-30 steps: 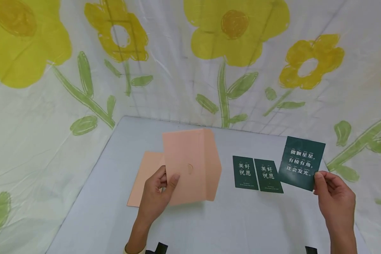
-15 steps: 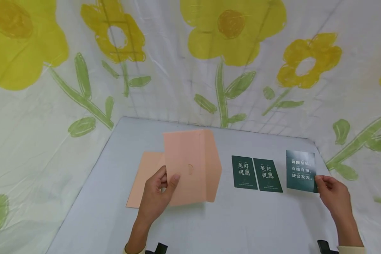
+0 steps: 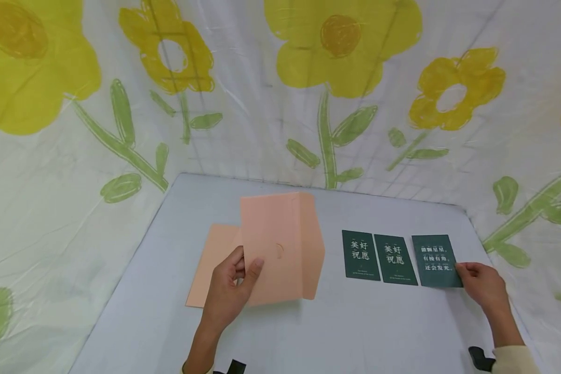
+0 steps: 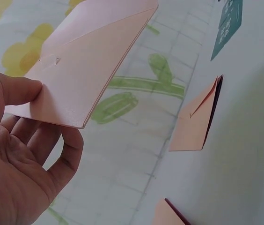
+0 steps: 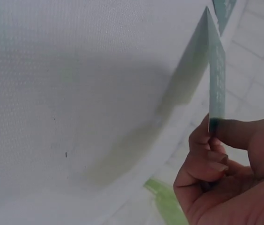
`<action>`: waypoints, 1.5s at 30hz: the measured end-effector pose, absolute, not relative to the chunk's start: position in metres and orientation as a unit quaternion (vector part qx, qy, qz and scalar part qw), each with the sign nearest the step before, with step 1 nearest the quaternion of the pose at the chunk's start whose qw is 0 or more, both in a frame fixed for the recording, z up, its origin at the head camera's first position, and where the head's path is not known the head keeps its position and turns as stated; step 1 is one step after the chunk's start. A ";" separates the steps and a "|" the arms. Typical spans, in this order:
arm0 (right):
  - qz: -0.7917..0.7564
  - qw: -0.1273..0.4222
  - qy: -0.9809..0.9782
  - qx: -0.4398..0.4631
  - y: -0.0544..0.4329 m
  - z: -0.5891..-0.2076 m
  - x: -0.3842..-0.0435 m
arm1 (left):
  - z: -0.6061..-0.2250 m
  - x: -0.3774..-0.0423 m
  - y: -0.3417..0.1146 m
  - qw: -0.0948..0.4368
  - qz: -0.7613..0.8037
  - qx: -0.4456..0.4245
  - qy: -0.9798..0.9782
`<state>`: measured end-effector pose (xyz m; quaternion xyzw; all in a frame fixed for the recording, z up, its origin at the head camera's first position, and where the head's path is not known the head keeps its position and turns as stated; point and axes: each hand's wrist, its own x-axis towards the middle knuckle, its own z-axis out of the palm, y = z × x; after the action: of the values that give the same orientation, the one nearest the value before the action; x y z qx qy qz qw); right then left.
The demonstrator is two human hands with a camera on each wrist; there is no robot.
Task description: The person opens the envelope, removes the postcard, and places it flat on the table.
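Observation:
My left hand (image 3: 228, 283) holds a pale pink envelope (image 3: 278, 223) above the table, thumb on its front and fingers behind; its pointed flap opens to the right. In the left wrist view, the thumb (image 4: 22, 90) lies flat on the envelope near one edge. At the right, my right hand (image 3: 486, 285) pinches the lower right corner of a dark green card (image 3: 435, 252) with white Chinese writing. Seen edge-on in the right wrist view, the card (image 5: 217, 84) tilts up from the table, its shadow beside it. Two more green cards, one (image 3: 360, 266) left of the other (image 3: 395, 269), lie alongside it.
Partly hidden behind the held envelope, peach envelopes (image 3: 203, 280) lie on the white table (image 3: 355, 332). A white curtain (image 3: 248, 130) printed with yellow flowers hangs behind and around the table. The table's right edge runs close to the right hand.
The right hand has lowered the green card and brought it left, so it now lines up with the other two cards. The left hand and pink envelope have stayed nearly still.

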<state>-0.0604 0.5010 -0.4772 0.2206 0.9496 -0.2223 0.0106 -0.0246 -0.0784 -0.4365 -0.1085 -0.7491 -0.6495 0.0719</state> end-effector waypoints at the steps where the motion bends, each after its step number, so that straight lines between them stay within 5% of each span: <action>1: -0.219 0.011 0.951 0.220 0.501 -0.478 -0.061 | -0.437 -0.025 -0.079 0.071 -0.650 -0.108 -0.749; 45: -0.170 0.044 0.959 0.224 0.492 -0.490 -0.071 | -0.442 -0.027 -0.082 0.063 -0.649 -0.105 -0.751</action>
<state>-0.0708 0.4924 -0.4901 0.2241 0.9587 -0.1696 0.0444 -0.0274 -0.0819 -0.4418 -0.1050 -0.7506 -0.6492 0.0633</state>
